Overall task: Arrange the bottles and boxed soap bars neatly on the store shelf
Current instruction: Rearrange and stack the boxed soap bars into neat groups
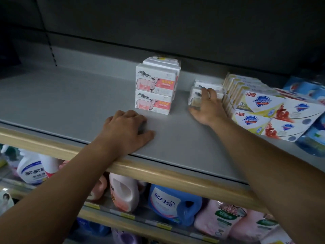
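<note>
On the lower shelf, nearest the viewer, stand a blue detergent bottle (173, 202) and a pink bottle (124, 193). Above them, the left hand (127, 132) rests palm-down on the grey shelf (70, 103) just behind its wooden front edge (158, 171), fingers loosely bent and gripping nothing. Further in, the right hand (206, 106) curls its fingers and thumb round a white soap box (194, 98), with another like it just behind. To the left, well apart, stands a stack of pink sheep-printed soap boxes (155, 88). To the right, touching the wrist, lie rows of Safeguard soap packs (260, 106).
</note>
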`<state>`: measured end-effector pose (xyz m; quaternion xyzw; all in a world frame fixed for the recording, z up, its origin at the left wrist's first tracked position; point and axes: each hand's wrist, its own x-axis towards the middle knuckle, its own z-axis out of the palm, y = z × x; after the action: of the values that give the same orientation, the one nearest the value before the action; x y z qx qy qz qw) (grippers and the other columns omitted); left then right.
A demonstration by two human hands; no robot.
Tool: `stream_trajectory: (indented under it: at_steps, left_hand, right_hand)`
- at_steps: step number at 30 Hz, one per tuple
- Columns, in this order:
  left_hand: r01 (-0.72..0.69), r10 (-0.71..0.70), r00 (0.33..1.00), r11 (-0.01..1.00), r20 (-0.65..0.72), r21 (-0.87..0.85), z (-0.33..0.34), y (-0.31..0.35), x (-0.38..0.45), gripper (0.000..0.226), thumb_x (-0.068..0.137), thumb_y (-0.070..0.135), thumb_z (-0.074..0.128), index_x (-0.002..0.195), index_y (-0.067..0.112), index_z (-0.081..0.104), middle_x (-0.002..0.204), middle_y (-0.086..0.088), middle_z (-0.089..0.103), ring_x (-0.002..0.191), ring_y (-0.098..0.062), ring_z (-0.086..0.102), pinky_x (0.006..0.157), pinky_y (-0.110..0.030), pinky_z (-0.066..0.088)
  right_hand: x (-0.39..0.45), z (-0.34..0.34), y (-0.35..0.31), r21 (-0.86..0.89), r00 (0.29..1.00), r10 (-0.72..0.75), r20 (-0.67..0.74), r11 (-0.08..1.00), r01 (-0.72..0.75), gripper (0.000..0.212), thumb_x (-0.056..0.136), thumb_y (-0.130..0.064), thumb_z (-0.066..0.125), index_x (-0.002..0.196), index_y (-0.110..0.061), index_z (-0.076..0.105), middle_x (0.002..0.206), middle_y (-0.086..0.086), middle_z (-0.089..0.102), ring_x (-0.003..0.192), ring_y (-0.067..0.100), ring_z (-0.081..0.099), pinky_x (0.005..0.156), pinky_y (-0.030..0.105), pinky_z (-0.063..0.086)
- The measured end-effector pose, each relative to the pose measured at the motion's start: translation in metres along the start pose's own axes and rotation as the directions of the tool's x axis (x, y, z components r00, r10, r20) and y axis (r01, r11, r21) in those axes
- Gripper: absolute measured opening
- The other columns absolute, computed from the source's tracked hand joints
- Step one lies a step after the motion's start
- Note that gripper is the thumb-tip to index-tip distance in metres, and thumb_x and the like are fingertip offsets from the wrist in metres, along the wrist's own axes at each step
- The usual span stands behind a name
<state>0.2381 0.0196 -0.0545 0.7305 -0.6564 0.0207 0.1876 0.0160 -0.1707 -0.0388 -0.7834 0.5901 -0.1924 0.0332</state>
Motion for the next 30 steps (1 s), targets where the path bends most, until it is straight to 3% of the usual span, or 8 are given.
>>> stream_trajectory:
  at_steps: [11,13,16,18,20,23,27,30]
  left_hand:
    - [0.021,-0.021,1.0,1.0,0.015,-0.011,0.0,0.0,0.001,0.072,0.07,0.075,0.032,0.128,0.037,0.053,0.133,0.009,0.05,0.127,-0.024,0.038,0.104,-0.042,0.032]
    - [0.019,-0.019,1.0,1.0,0.014,-0.009,0.001,0.0,0.001,0.071,0.072,0.076,0.033,0.126,0.037,0.054,0.133,0.008,0.05,0.127,-0.024,0.039,0.103,-0.042,0.032]
    - [0.029,-0.029,0.999,0.999,0.019,-0.021,0.001,0.0,0.001,0.069,0.07,0.075,0.033,0.123,0.035,0.056,0.13,0.007,0.052,0.124,-0.024,0.041,0.101,-0.042,0.033]
    - [0.042,-0.042,0.999,0.999,0.015,-0.024,0.0,0.002,0.001,0.07,0.068,0.073,0.034,0.12,0.034,0.058,0.128,0.006,0.054,0.122,-0.025,0.043,0.1,-0.041,0.034]
    - [0.049,-0.049,0.999,0.998,0.017,-0.023,-0.001,0.003,0.002,0.07,0.067,0.072,0.035,0.119,0.032,0.06,0.127,0.005,0.056,0.12,-0.025,0.044,0.099,-0.04,0.035]
    - [0.048,-0.048,0.999,0.998,0.025,-0.03,-0.001,0.001,0.001,0.067,0.069,0.07,0.039,0.119,0.031,0.059,0.126,0.004,0.056,0.12,-0.026,0.044,0.099,-0.039,0.035]
    - [0.051,-0.05,0.998,0.998,0.027,-0.04,-0.001,0.001,0.002,0.058,0.077,0.067,0.05,0.12,0.03,0.059,0.127,0.003,0.056,0.121,-0.027,0.043,0.1,-0.039,0.033]
    - [0.048,-0.047,0.999,0.998,0.023,-0.048,-0.002,0.0,0.002,0.056,0.077,0.065,0.052,0.121,0.03,0.059,0.126,0.002,0.056,0.12,-0.027,0.043,0.099,-0.038,0.034]
  right_hand:
    - [0.044,0.004,0.001,0.003,0.988,0.136,0.078,0.991,-0.137,0.101,0.084,-0.067,0.055,0.157,-0.024,0.001,0.163,-0.005,-0.004,0.147,0.04,0.015,0.119,0.048,0.02]
    - [0.036,-0.003,-0.003,0.009,0.996,0.087,-0.007,0.996,-0.087,0.086,0.087,-0.058,0.056,0.155,-0.024,0.017,0.161,0.0,0.01,0.142,0.039,0.026,0.114,0.045,0.028]
    - [0.02,-0.02,-0.021,0.131,0.955,-0.052,-0.291,0.987,0.094,0.049,0.092,-0.04,0.053,0.136,-0.019,0.052,0.139,0.006,0.045,0.124,0.032,0.048,0.097,0.036,0.04]
    - [0.007,-0.035,-0.044,0.285,0.897,-0.097,-0.431,0.929,0.237,0.033,0.094,-0.036,0.05,0.119,-0.019,0.063,0.119,0.003,0.057,0.109,0.027,0.059,0.086,0.029,0.042]
    - [-0.004,-0.047,-0.068,0.339,0.854,-0.169,-0.492,0.866,0.366,0.031,0.093,-0.037,0.049,0.112,-0.019,0.066,0.11,0.0,0.059,0.102,0.024,0.061,0.085,0.03,0.046]
    - [-0.012,-0.055,-0.095,0.216,0.839,-0.317,-0.442,0.87,0.442,0.043,0.09,-0.042,0.054,0.126,-0.019,0.062,0.121,0.004,0.058,0.112,0.027,0.053,0.098,0.035,0.043]
    - [-0.014,-0.051,-0.107,-0.173,0.872,-0.414,-0.262,0.909,0.379,0.064,0.086,-0.052,0.062,0.14,-0.021,0.049,0.143,-0.001,0.043,0.126,0.029,0.036,0.106,0.038,0.033]
    - [-0.02,-0.043,-0.11,-0.255,0.828,-0.454,-0.329,0.887,0.385,0.057,0.087,-0.044,0.065,0.136,-0.016,0.052,0.145,-0.001,0.041,0.13,0.028,0.033,0.107,0.038,0.03]
